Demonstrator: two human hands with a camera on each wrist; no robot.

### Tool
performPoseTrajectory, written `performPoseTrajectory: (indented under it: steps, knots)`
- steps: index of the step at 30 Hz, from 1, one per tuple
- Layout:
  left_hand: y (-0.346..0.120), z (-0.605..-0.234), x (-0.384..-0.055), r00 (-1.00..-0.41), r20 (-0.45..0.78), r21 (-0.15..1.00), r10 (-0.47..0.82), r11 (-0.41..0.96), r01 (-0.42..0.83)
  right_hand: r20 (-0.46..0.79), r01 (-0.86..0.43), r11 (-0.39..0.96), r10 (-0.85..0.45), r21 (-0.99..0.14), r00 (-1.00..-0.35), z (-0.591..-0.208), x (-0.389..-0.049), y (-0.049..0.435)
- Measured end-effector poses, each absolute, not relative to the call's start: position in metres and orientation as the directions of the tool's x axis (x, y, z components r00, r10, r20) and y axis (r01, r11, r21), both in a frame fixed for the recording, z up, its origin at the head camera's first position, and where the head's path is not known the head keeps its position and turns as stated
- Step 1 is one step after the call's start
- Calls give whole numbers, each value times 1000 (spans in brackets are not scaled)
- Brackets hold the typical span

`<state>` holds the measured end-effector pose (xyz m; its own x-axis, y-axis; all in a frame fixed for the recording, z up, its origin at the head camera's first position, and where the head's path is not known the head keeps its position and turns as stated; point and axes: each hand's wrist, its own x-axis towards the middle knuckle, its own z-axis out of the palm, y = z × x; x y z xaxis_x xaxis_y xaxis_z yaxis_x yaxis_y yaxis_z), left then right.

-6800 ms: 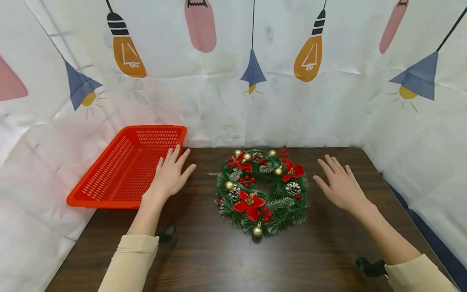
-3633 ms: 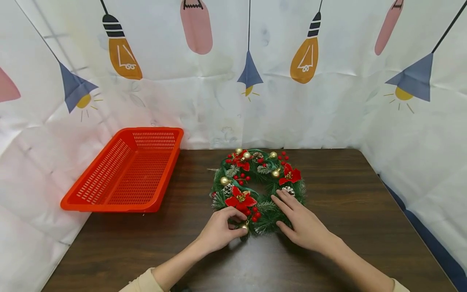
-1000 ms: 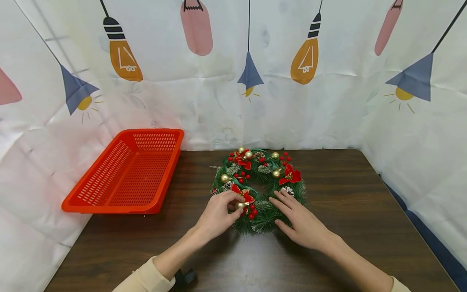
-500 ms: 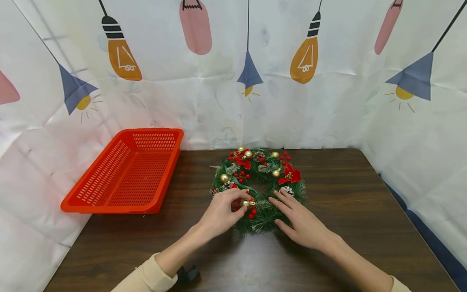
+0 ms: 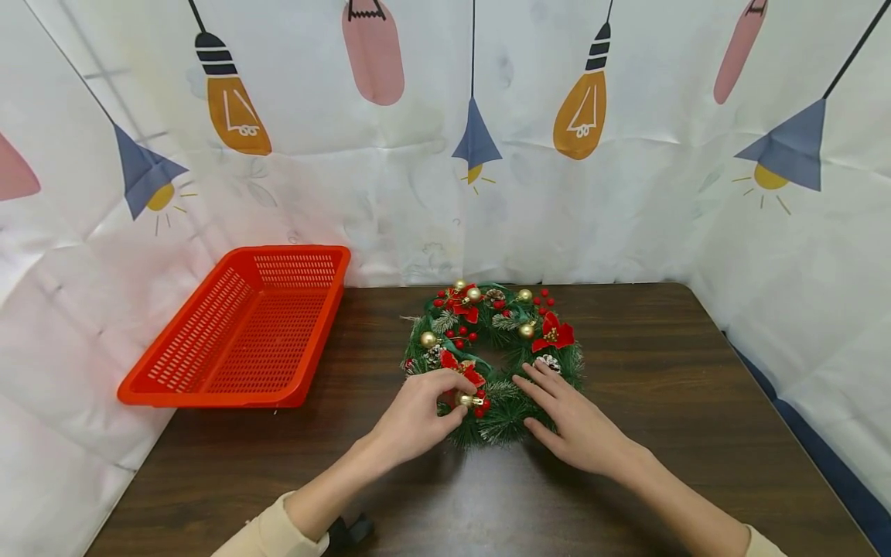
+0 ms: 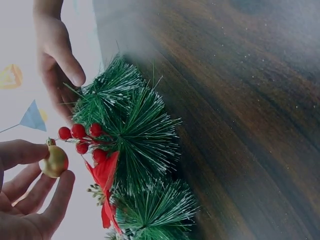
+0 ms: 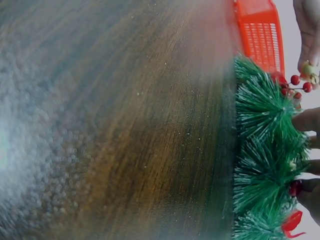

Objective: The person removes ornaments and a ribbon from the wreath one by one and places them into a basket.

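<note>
A green Christmas wreath (image 5: 511,422) lies on the dark wooden table, dressed with red flowers, berries, pinecones and gold baubles. My left hand (image 5: 414,414) is at its front left, pinching a gold bauble (image 6: 54,162) between thumb and fingers. In the left wrist view this bauble sits beside a cluster of red berries (image 6: 78,131), above a red poinsettia (image 6: 104,172). My right hand (image 5: 581,429) rests on the wreath's front right with fingers spread and fairly straight. Its fingertips touch the greenery near a frosted pinecone (image 5: 548,362).
A red perforated plastic basket (image 5: 292,394) stands at the left back of the table (image 5: 661,371), with nothing seen inside. A white curtain (image 5: 418,193) printed with lamps and bulbs hangs behind and at both sides.
Both hands came in from the sides to the wreath. My left hand took the bauble from its front edge and raised it, then shifted slightly nearer the front. The right hand stays in place.
</note>
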<state>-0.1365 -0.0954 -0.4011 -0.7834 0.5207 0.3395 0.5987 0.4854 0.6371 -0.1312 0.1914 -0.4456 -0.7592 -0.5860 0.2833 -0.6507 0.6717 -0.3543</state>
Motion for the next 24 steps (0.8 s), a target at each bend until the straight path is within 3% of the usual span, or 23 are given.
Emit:
performPoseTrajectory:
  steps: [12, 24]
  knots:
    - [-101, -397, -133, -813, 311, 713, 492, 445, 542, 363, -669, 684, -568, -291, -738, -453, -133, 187]
    - [-114, -393, -136, -839, 292, 775, 459, 401, 489, 365, -663, 705, -566, -252, -739, -452, -138, 184]
